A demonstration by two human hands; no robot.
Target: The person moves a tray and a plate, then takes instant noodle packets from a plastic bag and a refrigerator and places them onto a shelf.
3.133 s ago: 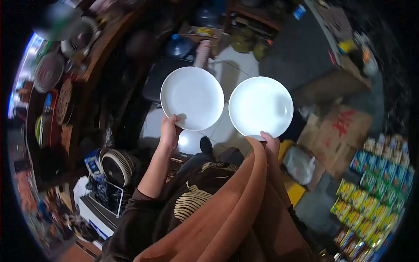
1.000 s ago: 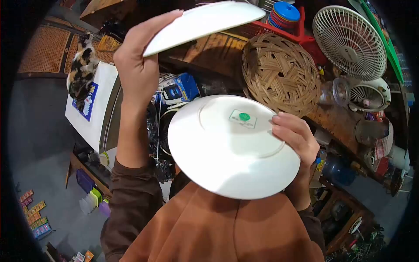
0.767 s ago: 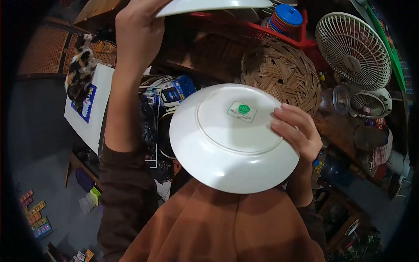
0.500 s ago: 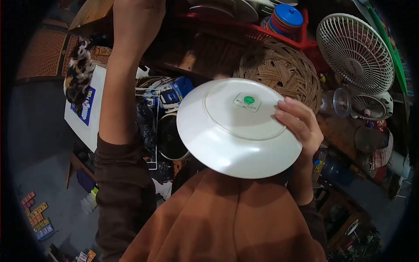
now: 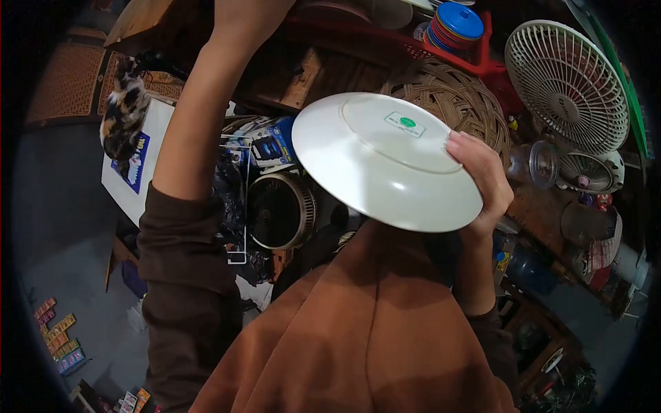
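A white plate (image 5: 385, 165) is held up before my chest, its underside and green label facing me. My right hand (image 5: 485, 179) grips it by the right edge, with fingertips on the underside and the thumb hidden behind. My left hand (image 5: 251, 20) reaches up to the top edge of the view, where its fingers are cut off. Close to it on the right is a red plastic rack (image 5: 392, 49) with plates and a stack of round coloured items under a blue lid (image 5: 460, 20).
A woven basket (image 5: 475, 113) lies beyond the plate, a white fan (image 5: 568, 86) to the right. Clear plastic jars (image 5: 540, 165) stand near the fan. A calico cat (image 5: 122, 113) sits on a white surface (image 5: 155, 138) at left. A round dark container (image 5: 275, 210) is below the plate.
The plate has risen a little and tilted more, so its underside looks narrower. My left hand and forearm have shifted right along the top of the view.
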